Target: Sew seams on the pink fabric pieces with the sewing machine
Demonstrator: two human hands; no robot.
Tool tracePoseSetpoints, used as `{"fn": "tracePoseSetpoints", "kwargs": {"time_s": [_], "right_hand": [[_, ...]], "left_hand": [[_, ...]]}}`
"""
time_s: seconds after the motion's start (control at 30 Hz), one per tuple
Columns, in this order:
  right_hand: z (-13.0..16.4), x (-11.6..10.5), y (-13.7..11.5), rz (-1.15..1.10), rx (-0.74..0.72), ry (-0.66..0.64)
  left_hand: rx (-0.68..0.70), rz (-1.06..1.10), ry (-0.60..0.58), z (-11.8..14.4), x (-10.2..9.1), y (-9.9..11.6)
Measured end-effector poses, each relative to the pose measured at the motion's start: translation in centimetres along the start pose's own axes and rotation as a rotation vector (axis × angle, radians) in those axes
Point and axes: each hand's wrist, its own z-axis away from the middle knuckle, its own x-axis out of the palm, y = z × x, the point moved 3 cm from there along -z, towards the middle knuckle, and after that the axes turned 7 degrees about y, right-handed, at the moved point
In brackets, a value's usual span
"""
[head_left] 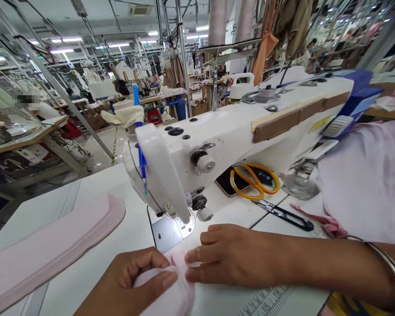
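- A thin, pale pink cloth piece [163, 295] is pinched between the left hand's [127, 278] thumb and fingers, before the white sewing machine [230, 129].
- It is touched by the right hand's [230, 254] fingertips; whether gripped cannot be told.
- The distant blue bin's [181, 108] contents are hidden.

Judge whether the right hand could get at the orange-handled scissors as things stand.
Probably yes: the orange-handled scissors lie just beyond the right hand, with bare tabletop between, though it would first have to leave the pink fabric it touches.
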Motion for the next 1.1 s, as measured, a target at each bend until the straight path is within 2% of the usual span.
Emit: {"fn": "tracePoseSetpoints", "kwargs": {"time_s": [0.07, 0.13, 0.23, 0.3, 0.63, 1.1], "right_hand": [[0.0, -0.1, 0.0, -0.009, -0.005, 0.015], [0.1, -0.1, 0.0, -0.02, -0.005, 0.018], [0.2, -0.1, 0.0, -0.021, 0.0, 0.006], [0.3, -0.1, 0.1, -0.013, 0.001, 0.012], [0.2, -0.2, 0.3, -0.01, -0.009, 0.037], [0.3, -0.2, 0.3, -0.012, -0.031, 0.069]], "left_hand": [[-0.023, 0.084, -0.061, -0.8, 0.7, 0.0], [-0.032, 0.059, -0.093, -1.5, 1.3, -0.2], [-0.008, -0.13, -0.053, -2.4, 1.3, -0.4], [-0.015, -0.183, -0.049, -2.6, 1.2, -0.4], [-0.067, -0.198, 0.0, -2.6, 1.1, 0.5], [-0.091, -0.3, -0.022, -3.2, 1.2, -0.1]]}}
